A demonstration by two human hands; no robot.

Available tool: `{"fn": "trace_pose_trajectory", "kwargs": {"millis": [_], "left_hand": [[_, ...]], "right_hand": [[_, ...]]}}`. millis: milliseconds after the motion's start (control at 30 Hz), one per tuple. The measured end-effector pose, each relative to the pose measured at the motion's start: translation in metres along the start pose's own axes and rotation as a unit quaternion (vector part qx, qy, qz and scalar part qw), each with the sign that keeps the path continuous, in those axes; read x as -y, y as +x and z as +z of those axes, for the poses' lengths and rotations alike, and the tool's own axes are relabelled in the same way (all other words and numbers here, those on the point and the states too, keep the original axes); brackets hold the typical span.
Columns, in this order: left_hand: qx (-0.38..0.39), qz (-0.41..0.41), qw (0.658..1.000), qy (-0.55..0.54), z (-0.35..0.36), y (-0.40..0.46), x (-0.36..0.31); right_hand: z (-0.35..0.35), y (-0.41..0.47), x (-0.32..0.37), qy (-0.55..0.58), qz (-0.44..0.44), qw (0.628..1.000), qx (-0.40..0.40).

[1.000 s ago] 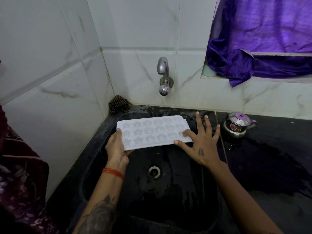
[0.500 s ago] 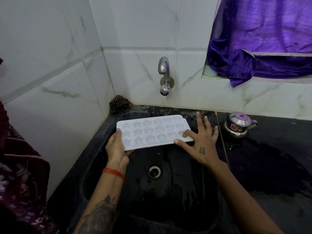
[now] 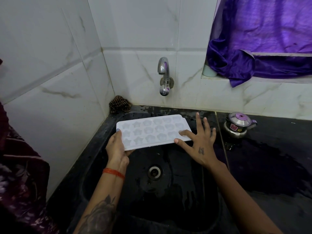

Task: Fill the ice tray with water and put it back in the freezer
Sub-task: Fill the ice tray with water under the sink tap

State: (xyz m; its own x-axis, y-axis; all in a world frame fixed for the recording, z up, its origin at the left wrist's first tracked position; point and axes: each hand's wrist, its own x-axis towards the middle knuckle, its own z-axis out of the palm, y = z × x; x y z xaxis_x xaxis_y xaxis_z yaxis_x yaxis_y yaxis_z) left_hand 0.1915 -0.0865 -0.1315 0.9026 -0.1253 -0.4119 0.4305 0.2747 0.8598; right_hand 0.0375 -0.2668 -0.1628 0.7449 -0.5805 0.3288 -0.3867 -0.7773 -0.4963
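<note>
Left hand (image 3: 116, 147) grips the ice tray (image 3: 152, 130) by its end — right hand (image 3: 199, 142), fingers spread, touches the other.

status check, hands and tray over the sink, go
Left hand grips ice tray at its left end. Right hand open, fingers on right end. Tray under tap, no water running. Nothing in the way.

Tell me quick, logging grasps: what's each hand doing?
Left hand: gripping the white plastic ice tray.
Right hand: open, fingers resting on the tray.
</note>
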Motion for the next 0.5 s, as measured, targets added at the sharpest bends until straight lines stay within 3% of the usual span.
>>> {"fn": "trace_pose_trajectory", "kwargs": {"millis": [133,367,500], "left_hand": [[0.003,0.002,1.0,0.002,0.0008,-0.0028,-0.0011],[0.005,0.0,1.0,0.008,0.0014,-0.0037,0.0008],[0.002,0.003,1.0,0.009,0.0015,-0.0039,-0.0001]], "right_hand": [[-0.003,0.0001,-0.0025,0.028,0.011,0.999,0.01],[-0.001,-0.0025,-0.0053,-0.077,-0.015,0.996,-0.031],[-0.0016,-0.0016,-0.0054,-0.064,-0.001,0.998,-0.016]]}}
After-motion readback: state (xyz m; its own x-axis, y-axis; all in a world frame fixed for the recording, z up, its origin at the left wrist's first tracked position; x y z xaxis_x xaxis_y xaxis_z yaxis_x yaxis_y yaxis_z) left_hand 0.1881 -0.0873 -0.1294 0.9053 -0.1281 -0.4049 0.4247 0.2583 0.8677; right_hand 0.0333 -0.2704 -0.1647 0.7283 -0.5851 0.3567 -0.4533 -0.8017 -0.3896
